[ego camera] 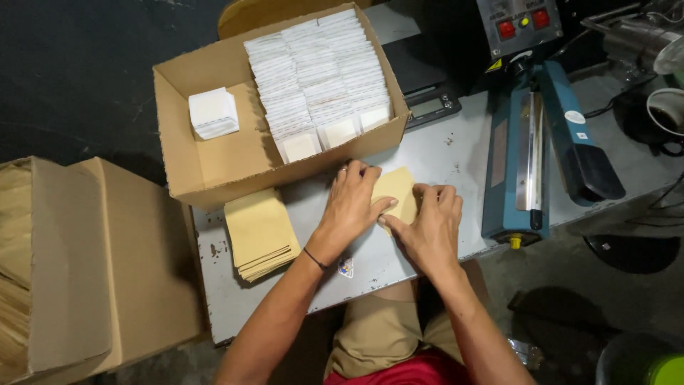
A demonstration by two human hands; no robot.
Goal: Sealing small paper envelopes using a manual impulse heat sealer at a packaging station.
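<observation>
- Left hand (354, 202), right hand (429, 224): flat, unclenched, pressing brown envelope (396, 191) on grey table (456, 153).
- Envelope stack (259, 233) at 9 o'clock; open cardboard box (214, 160) at 11; blue heat sealer (541, 153) at 3.

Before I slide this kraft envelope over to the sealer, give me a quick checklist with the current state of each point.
1. Both hands on the envelope: ok; left hand and right hand press it flat on the table.
2. Envelope filled: cannot tell, hands cover it.
3. Path to the blue sealer: ok, bare table between.
4. Sealer arm raised: not ok, it looks lowered.
5. Spare envelope stack: ok, beside the left hand.
6. White packets in the open box: ok, rows remain.
</observation>
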